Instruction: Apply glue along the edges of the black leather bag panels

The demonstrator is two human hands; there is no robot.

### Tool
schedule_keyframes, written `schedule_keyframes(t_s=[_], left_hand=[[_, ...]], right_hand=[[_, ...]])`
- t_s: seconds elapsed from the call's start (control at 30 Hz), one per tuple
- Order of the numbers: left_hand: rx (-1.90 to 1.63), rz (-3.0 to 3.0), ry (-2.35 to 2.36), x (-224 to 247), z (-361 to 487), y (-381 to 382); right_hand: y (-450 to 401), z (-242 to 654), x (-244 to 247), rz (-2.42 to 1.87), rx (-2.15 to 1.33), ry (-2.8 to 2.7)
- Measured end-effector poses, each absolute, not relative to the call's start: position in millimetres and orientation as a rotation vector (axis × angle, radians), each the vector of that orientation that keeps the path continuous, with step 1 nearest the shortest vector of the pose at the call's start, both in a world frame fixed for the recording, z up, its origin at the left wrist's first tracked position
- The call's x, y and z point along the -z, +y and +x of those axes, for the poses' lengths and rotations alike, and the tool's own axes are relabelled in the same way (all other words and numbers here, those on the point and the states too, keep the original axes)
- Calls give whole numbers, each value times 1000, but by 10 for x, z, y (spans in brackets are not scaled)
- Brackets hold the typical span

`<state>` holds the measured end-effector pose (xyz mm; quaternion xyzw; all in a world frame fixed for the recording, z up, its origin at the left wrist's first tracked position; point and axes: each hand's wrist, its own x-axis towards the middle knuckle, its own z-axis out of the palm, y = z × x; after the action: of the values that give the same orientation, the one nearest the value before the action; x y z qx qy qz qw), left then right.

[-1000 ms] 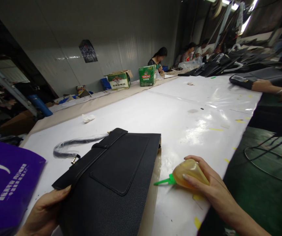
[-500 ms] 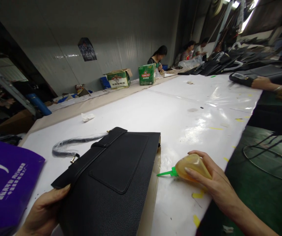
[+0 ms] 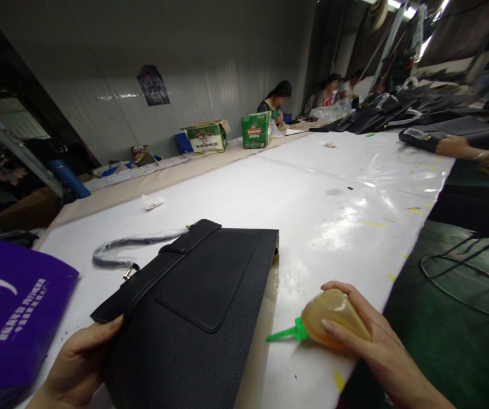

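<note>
A black leather handbag (image 3: 184,318) lies tilted on the white table, its open side edge facing right and showing a pale inner strip. My left hand (image 3: 78,358) grips the bag at its lower left, thumb on top, other fingers hidden beneath. The handle (image 3: 118,253), wrapped in clear plastic, stretches out past the flap's far side. In my right hand (image 3: 367,335) is an amber glue bottle (image 3: 329,318) with a green nozzle, held sideways. Its tip points left, at or very close to the bag's pale side edge; contact cannot be told.
At the left is a purple bag (image 3: 18,318). Two beer cartons (image 3: 255,130) stand along the far edge, near a seated person. Black bags (image 3: 380,111) are piled at the back right, where another person's hand (image 3: 455,146) rests. A crumpled tissue (image 3: 153,201) lies beyond the handle.
My right hand has brought the glue bottle nearer to me along the bag's side edge. My left hand and the handbag have hardly moved.
</note>
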<state>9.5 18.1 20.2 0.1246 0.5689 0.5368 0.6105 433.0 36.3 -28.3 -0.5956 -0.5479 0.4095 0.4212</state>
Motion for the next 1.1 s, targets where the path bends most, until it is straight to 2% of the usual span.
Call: schedule_keyframes(t_s=[0.23, 0.4, 0.57, 0.73, 0.93, 1.1], left_hand=[[-1278, 245, 1350, -244, 95, 230], [-1274, 279, 1284, -186, 38, 248], [-1334, 255, 1338, -159, 86, 257], [-1353, 200, 1353, -227, 163, 262], [-1337, 210, 1371, -256, 204, 272], [-1349, 215, 1388, -247, 219, 283]], right_hand=[[331, 4284, 268, -1529, -925, -1316], [226, 4228, 300, -1496, -1065, -1424], [222, 4218, 277, -1567, -918, -1362], [106, 4140, 267, -1523, -1065, -1440], [128, 4174, 231, -1611, -900, -1358], [21, 4116, 222, -1554, -1041, -1409]])
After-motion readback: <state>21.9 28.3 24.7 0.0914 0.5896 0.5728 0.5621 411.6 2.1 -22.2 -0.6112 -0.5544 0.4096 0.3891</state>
